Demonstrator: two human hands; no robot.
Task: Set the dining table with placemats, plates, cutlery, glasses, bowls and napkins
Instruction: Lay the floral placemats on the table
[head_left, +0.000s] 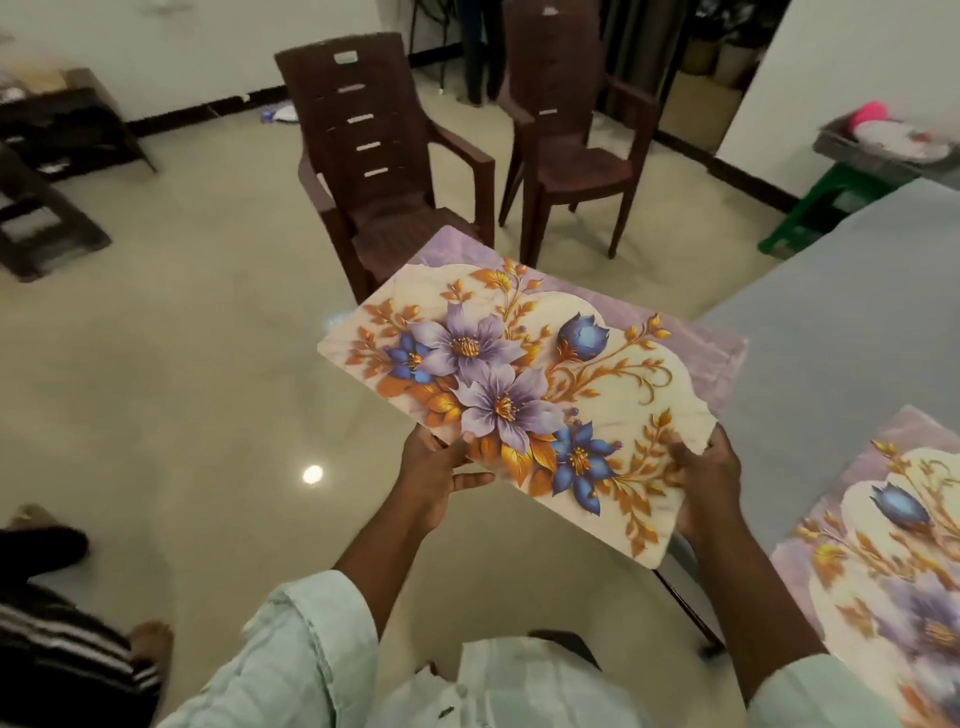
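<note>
Both hands, left (434, 475) and right (709, 483), pinch a floral placemat's (519, 384) near edge, thumbs on top; another mat (893, 571) lies on the table (841, 332).

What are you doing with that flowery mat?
A person is holding a flowery placemat up in both hands, over the corner of the grey dining table. The left hand grips its near edge and the right hand grips the near right corner. It has not been laid down yet. Another placemat with the same flowers already lies flat on the table to the right. Two brown plastic chairs stand on the floor beyond the table corner.
</note>
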